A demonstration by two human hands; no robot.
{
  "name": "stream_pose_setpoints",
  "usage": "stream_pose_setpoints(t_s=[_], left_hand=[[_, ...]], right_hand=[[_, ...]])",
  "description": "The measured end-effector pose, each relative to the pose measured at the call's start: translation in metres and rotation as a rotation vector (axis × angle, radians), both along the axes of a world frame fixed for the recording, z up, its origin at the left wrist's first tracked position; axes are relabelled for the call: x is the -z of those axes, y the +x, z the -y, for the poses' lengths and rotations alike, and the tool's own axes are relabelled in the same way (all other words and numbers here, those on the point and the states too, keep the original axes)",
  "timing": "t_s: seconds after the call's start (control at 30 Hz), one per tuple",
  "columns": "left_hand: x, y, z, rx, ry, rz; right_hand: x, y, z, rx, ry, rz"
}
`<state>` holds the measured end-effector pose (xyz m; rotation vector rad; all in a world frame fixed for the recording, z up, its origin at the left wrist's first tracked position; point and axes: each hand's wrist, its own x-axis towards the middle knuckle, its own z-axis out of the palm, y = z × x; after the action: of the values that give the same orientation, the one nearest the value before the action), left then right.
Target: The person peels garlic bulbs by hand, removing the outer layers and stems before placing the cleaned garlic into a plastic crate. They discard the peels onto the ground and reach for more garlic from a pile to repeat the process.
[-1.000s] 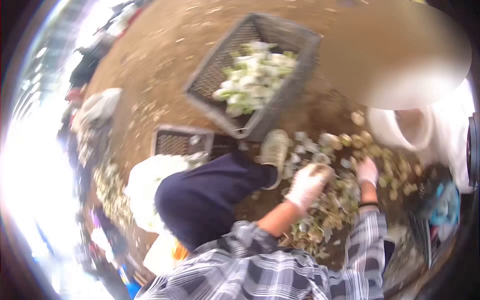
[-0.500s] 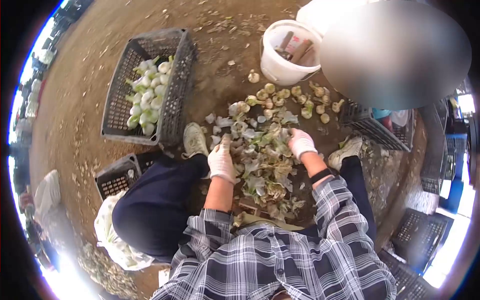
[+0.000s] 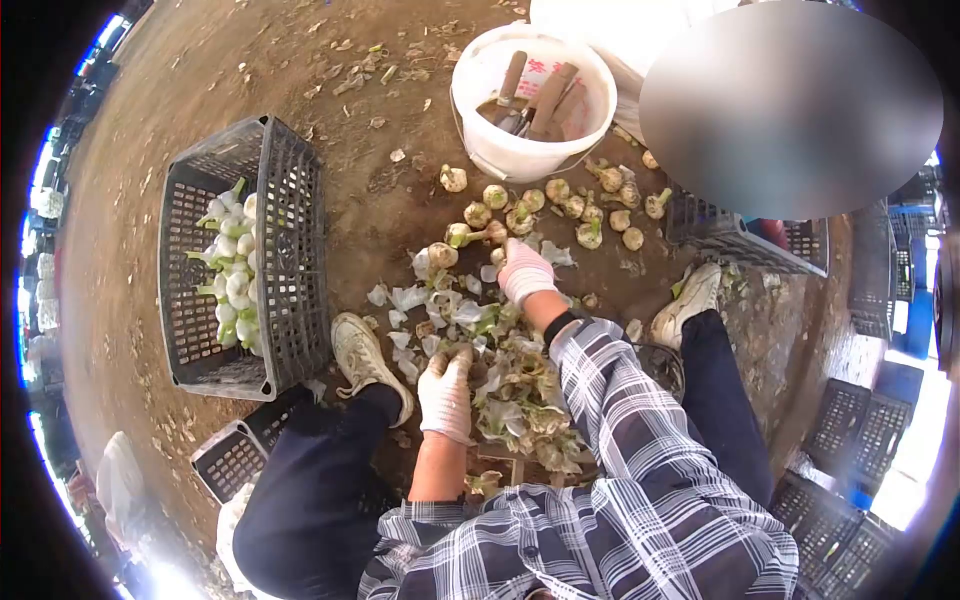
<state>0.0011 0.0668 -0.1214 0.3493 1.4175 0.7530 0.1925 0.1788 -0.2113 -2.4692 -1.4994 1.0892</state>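
Note:
My right hand [image 3: 526, 274], in a white and pink glove, reaches forward to the near edge of a group of garlic bulbs [image 3: 478, 214] on the dirt floor. Its fingers are closed at a garlic bulb [image 3: 497, 256], partly covered by them. Close to my body, my left hand [image 3: 446, 397], gloved as well, is over the left side of a heap of garlic skins and leaves [image 3: 520, 390]. The fingers of that hand are curled down and together; whatever is between them is hidden.
A black crate [image 3: 292, 270] with white, trimmed garlic stands at left. A white bucket [image 3: 470, 120] holding wooden-handled tools is ahead. Another crate [image 3: 740, 240] sits at right, by a blurred area. My shoes [image 3: 365, 360] flank the heap.
My right hand has moved forward and left from the heap to the garlic bulbs. My left hand has drawn back toward me. The view has shifted, bringing the bucket nearer.

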Motion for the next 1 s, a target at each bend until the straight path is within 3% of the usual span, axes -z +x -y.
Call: stream_pose_setpoints(t_s=[0.1,0.13,0.17,0.23,0.3,0.33,0.37,0.43,0.47,0.63,0.77,1.0], left_hand=[[0.000,-0.001,0.003,-0.013,0.031,0.010],[0.007,-0.006,0.007,-0.004,0.038,0.108],[-0.016,0.003,0.004,0.001,0.054,0.077],[-0.032,0.007,0.003,0.100,0.129,0.152],[-0.018,0.006,0.015,0.095,0.276,0.208],[-0.025,0.010,0.016,0.095,0.355,0.241],[-0.035,0.009,0.020,0.072,0.330,0.330],[-0.066,0.014,0.024,0.139,0.443,0.223],[-0.068,0.015,0.028,0.230,0.536,0.134],[-0.088,0.015,0.051,0.525,0.984,-0.289],[-0.119,0.010,0.054,0.652,1.117,-0.481],[-0.138,0.011,0.066,0.685,1.116,-0.550]], right_hand=[[-0.025,-0.003,0.039,0.004,0.244,-0.104],[-0.057,-0.011,0.053,0.004,0.268,-0.208],[-0.063,-0.018,0.074,0.029,0.342,-0.396],[-0.087,-0.033,0.115,-0.184,0.691,-0.427],[-0.125,-0.036,0.143,-0.250,0.868,-0.416],[-0.140,-0.036,0.157,0.187,0.506,-0.939],[-0.156,-0.031,0.161,0.324,0.500,-0.966],[-0.183,-0.025,0.168,0.662,0.492,-1.147],[-0.188,-0.016,0.177,0.452,0.479,-1.023],[-0.205,-0.025,0.194,0.469,0.493,-1.150],[-0.224,-0.027,0.210,0.546,0.447,-1.238],[-0.231,-0.024,0.223,0.497,0.472,-1.309]])
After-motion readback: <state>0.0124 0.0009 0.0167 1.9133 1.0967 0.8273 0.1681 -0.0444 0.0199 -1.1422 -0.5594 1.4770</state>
